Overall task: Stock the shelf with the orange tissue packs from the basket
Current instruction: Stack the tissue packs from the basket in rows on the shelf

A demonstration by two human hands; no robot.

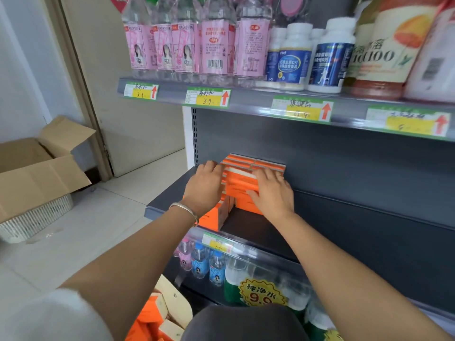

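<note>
Between the left hand [205,184] and right hand [272,193], both flat with fingers pressed together, sit bright orange tissue packs [240,185] with pale edges.

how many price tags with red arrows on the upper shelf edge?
4 green-and-yellow paper price tags, all along that grey metal shelf edge: far left, left of centre, right of centre, far right. More may lie beyond the frame.
</note>
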